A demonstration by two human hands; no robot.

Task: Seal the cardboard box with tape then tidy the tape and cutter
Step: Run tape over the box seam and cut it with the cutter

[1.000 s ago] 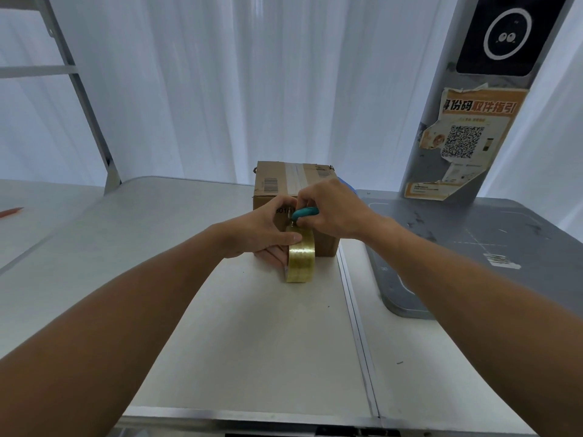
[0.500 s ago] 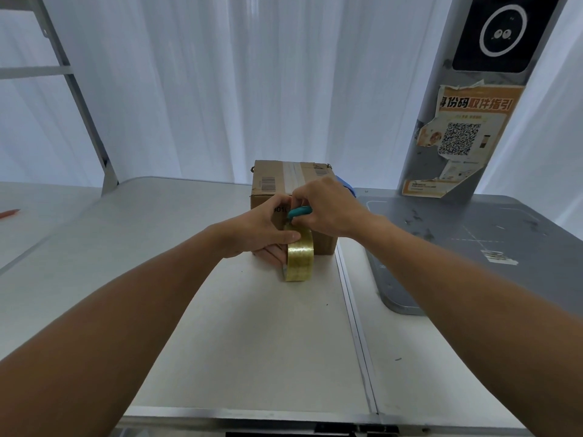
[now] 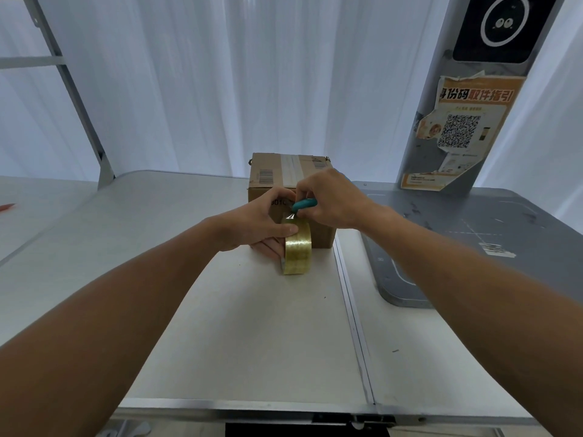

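Observation:
A brown cardboard box [image 3: 271, 171] stands on the white table [image 3: 239, 335], with a strip of clear tape [image 3: 291, 171] running over its top. Just in front of the box, a yellowish tape roll [image 3: 298, 252] stands on edge. My left hand [image 3: 262, 225] grips the roll, thumb pressed on its top. My right hand [image 3: 331, 205] holds a teal cutter [image 3: 304, 204] against the stretch of tape between roll and box front. The box's lower front is hidden behind both hands.
A grey mat [image 3: 473, 234] covers the table's right side. Behind it rises a grey post [image 3: 422, 137] with an orange QR poster [image 3: 460, 134]. A metal seam [image 3: 353, 316] splits the table. White curtains hang behind, and a metal frame [image 3: 72, 89] stands at the left.
My right hand with the cutter has shifted slightly right and down at the tape. The roll and my left hand stay where they were. A short free end of tape now shows above the roll.

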